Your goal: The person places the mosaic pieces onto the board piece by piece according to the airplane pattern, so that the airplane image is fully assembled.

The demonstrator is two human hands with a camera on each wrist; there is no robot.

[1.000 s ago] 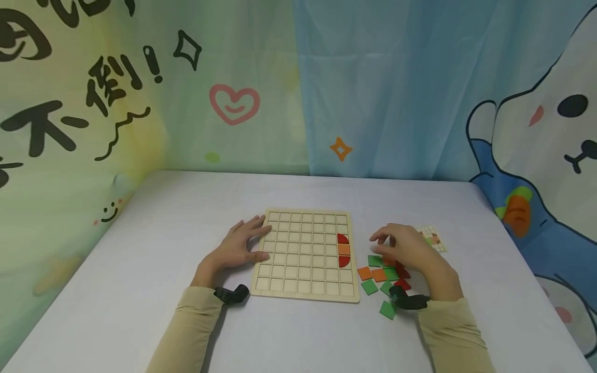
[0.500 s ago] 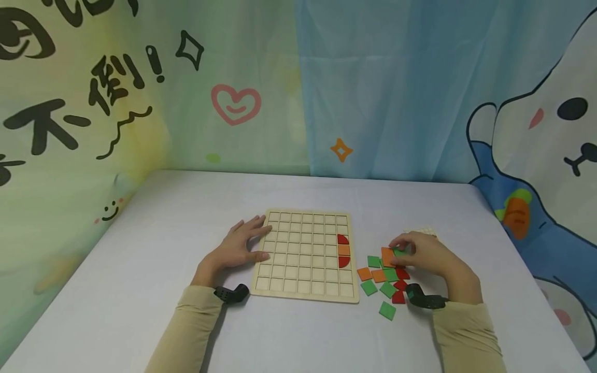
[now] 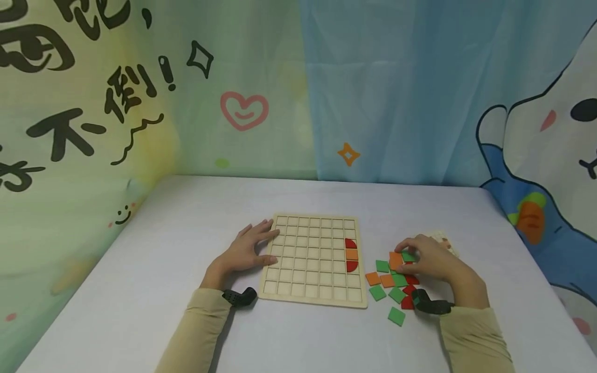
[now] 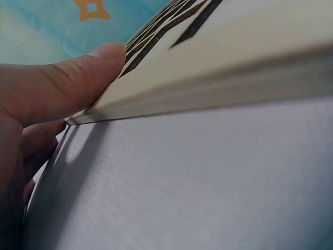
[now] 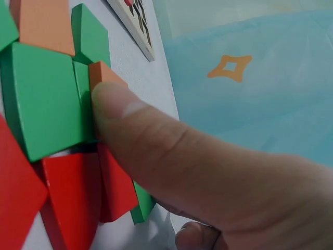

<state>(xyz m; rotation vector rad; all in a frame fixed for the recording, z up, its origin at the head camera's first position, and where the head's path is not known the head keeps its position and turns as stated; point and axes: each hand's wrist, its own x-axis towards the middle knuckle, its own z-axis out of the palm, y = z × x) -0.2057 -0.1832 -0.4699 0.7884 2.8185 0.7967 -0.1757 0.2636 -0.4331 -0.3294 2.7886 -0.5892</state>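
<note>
My left hand [image 3: 244,249] rests at the left edge of a pale wooden grid board [image 3: 313,303], its fingers spread. In the left wrist view the thumb [image 4: 73,83] lies on the board's rim [image 4: 208,96]. At the pile right of the board, my right hand [image 3: 431,260] pinches an orange square tile [image 3: 395,260] between thumb and forefinger. The right wrist view has the thumb [image 5: 156,135] against that orange tile [image 5: 106,75], covering most of it. Two red rounded pieces [image 3: 352,266] sit in the board's right column, with an orange square [image 3: 352,254] between them.
Green tiles [image 3: 396,316], orange tiles [image 3: 372,278] and red pieces [image 3: 408,302] lie loose on the white table [image 3: 289,342], some overlapping. Partly behind the right hand is a small patterned card [image 3: 445,241]. Printed cloth [image 3: 396,93] hangs behind the table.
My right hand has shifted right from above the pile and taken the orange tile between thumb and forefinger. The left hand stays on the board. The head view has turned slightly.
</note>
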